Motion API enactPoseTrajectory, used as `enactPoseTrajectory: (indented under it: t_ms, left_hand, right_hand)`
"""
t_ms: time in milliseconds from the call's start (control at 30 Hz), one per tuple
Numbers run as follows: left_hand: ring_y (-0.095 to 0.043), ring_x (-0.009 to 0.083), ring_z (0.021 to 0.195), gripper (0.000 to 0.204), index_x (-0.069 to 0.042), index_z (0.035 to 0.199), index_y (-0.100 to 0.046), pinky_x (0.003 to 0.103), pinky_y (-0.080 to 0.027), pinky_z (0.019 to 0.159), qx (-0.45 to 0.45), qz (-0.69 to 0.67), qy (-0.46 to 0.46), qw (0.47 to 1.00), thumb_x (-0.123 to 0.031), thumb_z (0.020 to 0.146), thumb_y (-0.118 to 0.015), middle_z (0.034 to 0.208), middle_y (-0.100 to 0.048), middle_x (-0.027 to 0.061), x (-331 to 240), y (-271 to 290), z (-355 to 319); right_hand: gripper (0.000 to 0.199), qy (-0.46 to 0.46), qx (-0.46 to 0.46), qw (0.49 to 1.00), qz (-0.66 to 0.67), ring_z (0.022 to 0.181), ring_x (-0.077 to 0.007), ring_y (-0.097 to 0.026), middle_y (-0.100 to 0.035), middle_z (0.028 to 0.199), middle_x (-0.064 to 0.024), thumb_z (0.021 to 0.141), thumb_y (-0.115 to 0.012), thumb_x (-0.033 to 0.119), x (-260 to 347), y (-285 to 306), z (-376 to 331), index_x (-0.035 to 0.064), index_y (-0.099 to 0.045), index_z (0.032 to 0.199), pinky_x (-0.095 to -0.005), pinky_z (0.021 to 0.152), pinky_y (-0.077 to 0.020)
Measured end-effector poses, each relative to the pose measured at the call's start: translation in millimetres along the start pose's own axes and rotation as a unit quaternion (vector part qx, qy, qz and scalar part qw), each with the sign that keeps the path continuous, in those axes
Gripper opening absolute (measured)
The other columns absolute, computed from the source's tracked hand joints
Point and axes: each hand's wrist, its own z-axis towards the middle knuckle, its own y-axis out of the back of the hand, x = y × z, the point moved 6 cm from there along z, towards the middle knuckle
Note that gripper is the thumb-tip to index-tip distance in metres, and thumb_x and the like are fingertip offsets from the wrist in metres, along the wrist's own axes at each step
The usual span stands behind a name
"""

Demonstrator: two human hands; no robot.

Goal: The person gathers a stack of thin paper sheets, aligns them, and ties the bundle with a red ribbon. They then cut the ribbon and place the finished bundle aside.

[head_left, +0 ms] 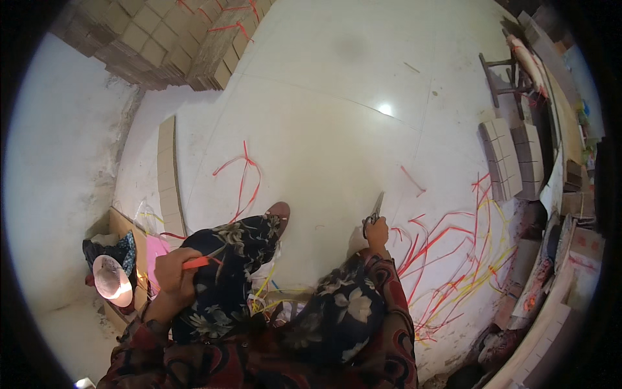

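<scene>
Your right hand (376, 231) grips metal scissors (374, 211), blades pointing away over the white floor (324, 117). Your left hand (172, 269) is closed on a thin red-orange strap (197, 262) by your knee; how far the strap runs is hidden by the floral fabric.

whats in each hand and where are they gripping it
Left hand pinches a red strap near its end. Right hand holds scissors by the handle loops, blades pointing away.
</scene>
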Motion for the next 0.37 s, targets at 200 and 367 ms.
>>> enactPoseTrajectory:
  t_ms: [200, 367]
  left_hand:
    - [-0.052, 0.023, 0.061, 0.018, -0.003, 0.084, -0.061, 0.031, -0.039, 0.057, -0.033, 0.059, 0.115, 0.991, -0.012, 0.087, -0.046, 0.073, -0.057, 0.0099, 6, -11, 9]
    - [-0.049, 0.0159, 0.055, 0.027, -0.001, 0.094, -0.059, 0.023, -0.035, 0.053, -0.062, 0.113, 0.147, 0.981, -0.023, 0.092, -0.044, 0.066, -0.054, 0.0042, 4, -14, 21]
  right_hand:
    - [0.038, 0.142, -0.076, 0.981, -0.107, 0.085, -0.036, -0.059, -0.062, 0.088, -0.0194, 0.075, -0.064, 0.027, -6, 22, 49, 0.0039, -0.06, 0.105, -0.0463, 0.075, -0.047]
    - [0.075, 0.013, -0.116, 0.991, -0.069, 0.085, -0.0358, -0.062, -0.055, 0.107, -0.0191, 0.081, -0.062, 0.019, -3, 93, 125, 0.0132, -0.017, 0.141, -0.0465, 0.075, -0.05]
